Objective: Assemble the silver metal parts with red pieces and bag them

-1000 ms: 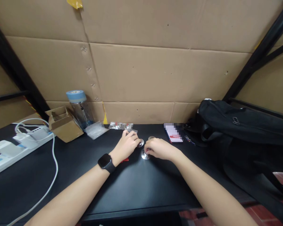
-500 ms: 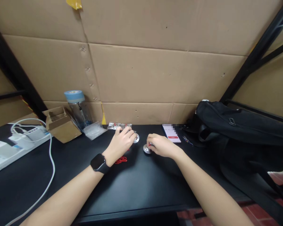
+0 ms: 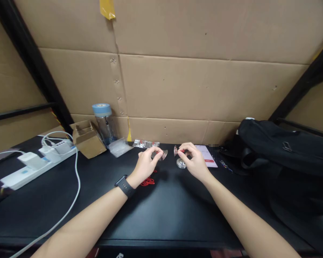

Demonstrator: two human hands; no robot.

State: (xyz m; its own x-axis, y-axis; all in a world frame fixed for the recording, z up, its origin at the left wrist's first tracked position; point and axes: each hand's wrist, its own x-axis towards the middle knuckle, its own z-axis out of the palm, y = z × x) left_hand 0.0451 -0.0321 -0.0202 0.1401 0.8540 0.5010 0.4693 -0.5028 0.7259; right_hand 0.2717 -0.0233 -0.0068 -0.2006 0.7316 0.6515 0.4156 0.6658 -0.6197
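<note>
My left hand point(image 3: 148, 160) is raised a little above the black table, pinching a small shiny round disc point(image 3: 165, 154) at its fingertips. Facing it across a narrow gap is another shiny disc point(image 3: 175, 150), held between thumb and fingers of my right hand point(image 3: 192, 159); something red shows at its back. Below my right hand lies a round silver metal piece point(image 3: 181, 164). A bundle of red cord point(image 3: 148, 181) rests on the table under my left wrist. The exact kind of the discs is too small to make out.
Clear plastic bags point(image 3: 120, 147), foil packets point(image 3: 146, 143), an opened carton point(image 3: 88, 141) and a blue-lidded bottle point(image 3: 106, 123) stand at the back. A power strip point(image 3: 37, 166) with a white cable is left. A phone point(image 3: 207, 156) and black bag point(image 3: 288, 157) are right.
Both hands have lifted off the table with a disc in each, and the discs now face each other. The silver piece under my right hand has come into view. The camera view has shifted left.
</note>
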